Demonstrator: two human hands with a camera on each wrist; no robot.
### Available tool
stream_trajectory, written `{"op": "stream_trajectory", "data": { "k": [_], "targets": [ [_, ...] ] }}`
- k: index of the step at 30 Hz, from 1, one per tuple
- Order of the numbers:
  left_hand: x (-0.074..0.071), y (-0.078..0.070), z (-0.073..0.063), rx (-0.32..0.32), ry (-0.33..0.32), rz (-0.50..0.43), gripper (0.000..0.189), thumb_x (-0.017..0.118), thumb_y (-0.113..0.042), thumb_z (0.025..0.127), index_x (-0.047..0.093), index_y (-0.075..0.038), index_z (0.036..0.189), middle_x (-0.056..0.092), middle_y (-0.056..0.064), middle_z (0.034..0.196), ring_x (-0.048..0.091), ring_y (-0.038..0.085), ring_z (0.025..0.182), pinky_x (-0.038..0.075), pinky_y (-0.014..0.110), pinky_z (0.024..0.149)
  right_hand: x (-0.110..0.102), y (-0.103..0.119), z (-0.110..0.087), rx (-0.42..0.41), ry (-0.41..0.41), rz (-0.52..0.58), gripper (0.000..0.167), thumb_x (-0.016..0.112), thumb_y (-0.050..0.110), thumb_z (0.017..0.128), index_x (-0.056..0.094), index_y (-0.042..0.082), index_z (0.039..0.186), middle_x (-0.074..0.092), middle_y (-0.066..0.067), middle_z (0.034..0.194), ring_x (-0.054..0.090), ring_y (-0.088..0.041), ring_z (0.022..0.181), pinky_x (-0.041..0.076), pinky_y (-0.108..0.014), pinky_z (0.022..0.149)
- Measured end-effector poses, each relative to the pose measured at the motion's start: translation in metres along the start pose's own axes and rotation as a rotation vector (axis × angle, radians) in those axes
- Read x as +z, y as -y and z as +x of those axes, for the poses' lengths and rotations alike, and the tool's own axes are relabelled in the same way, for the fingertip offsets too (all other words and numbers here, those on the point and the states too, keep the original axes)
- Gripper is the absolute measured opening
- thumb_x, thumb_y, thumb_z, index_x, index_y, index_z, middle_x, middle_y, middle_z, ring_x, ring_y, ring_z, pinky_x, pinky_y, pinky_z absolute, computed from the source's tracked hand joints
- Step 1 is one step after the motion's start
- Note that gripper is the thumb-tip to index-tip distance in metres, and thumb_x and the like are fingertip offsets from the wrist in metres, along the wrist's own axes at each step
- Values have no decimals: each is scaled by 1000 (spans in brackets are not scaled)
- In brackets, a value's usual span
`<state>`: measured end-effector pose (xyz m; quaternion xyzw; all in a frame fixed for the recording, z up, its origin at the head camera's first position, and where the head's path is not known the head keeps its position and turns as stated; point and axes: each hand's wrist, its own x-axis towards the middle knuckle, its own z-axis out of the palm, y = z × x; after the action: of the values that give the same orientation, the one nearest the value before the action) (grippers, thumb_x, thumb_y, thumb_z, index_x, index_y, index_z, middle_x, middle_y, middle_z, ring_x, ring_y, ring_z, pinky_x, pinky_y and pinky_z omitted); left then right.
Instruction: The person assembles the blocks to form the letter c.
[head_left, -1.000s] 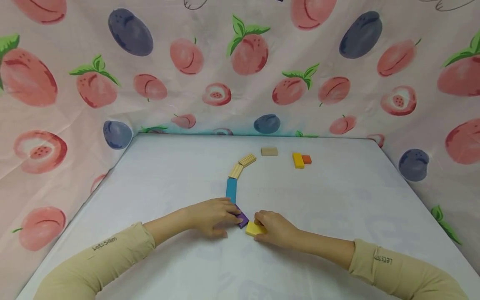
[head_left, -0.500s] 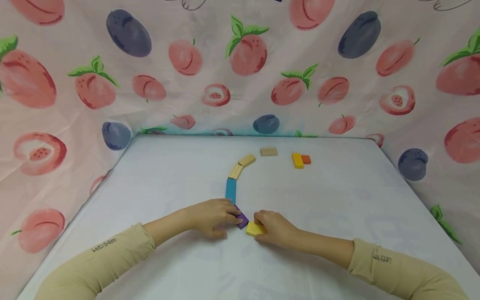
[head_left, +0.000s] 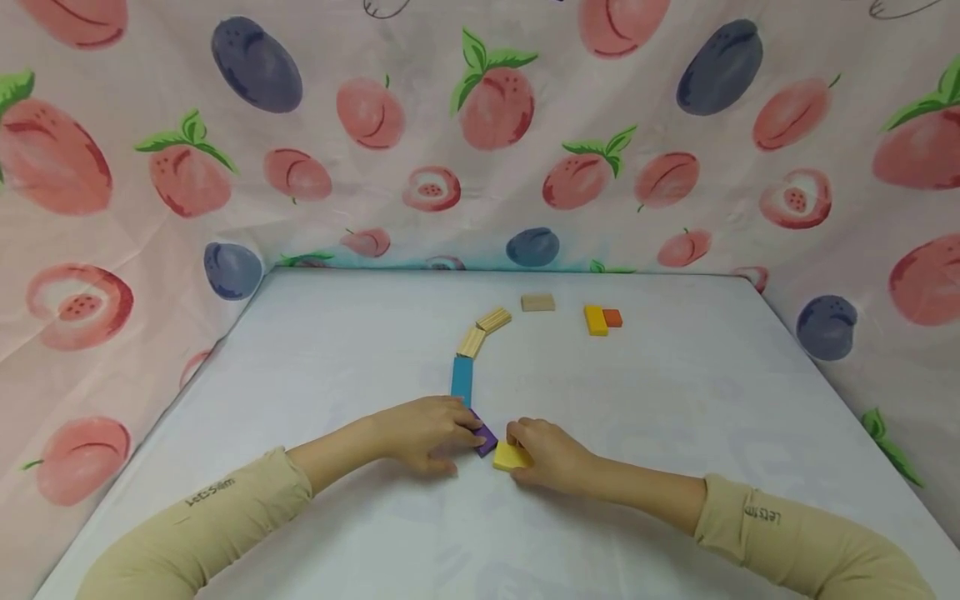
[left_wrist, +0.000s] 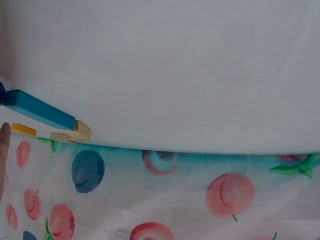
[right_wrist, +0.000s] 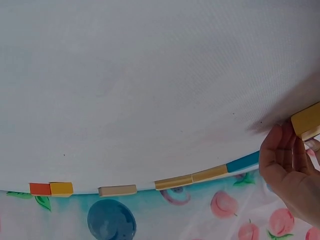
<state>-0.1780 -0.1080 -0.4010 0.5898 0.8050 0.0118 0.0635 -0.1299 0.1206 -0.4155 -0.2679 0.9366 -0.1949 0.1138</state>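
My left hand rests its fingertips on a purple block, partly covering it; the thumb lies apart from the block on the white surface. Just to the right, my right hand pinches a pale yellow block between thumb and curled fingers. A corner of the yellow block comes right up to the end of the purple one. Beyond the left fingertips a long blue block continues the curve, followed by two plain wooden blocks set at an angle.
Farther back lies a separate wooden block. To its right a yellow block sits against a small orange block. A fruit-print cloth hangs behind and along both sides of the white tabletop.
Both hands stay almost where they were, fingers still on the purple and yellow blocks. The yellow block has shifted very slightly; the other blocks have not moved.
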Motion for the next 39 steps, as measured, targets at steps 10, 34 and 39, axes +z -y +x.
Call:
{"op": "stream_trajectory", "data": {
  "k": [10,34,39],
  "targets": [
    [-1,-2,0,-13,11,0,49,66,-35,85,60,-15,129,59,6,130,53,20,121,40,35,107,0,-1,1,24,15,5,31,80,17,73,60,6,94,58,-1,85,47,-11,75,48,-24,69],
    [4,-12,10,-631,-281,-247,78,64,-49,85,39,-1,142,39,19,147,37,33,137,34,46,111,-62,-62,18,114,-136,96,33,70,23,85,63,-2,105,58,-4,72,48,-13,63,43,-20,58],
    [11,-3,16,-749,-166,-305,92,58,-57,86,24,4,147,19,21,155,17,35,145,20,53,115,-63,-71,23,115,-157,81,32,69,21,86,62,-4,105,59,-6,72,49,-14,63,43,-21,58]
  ]
}}
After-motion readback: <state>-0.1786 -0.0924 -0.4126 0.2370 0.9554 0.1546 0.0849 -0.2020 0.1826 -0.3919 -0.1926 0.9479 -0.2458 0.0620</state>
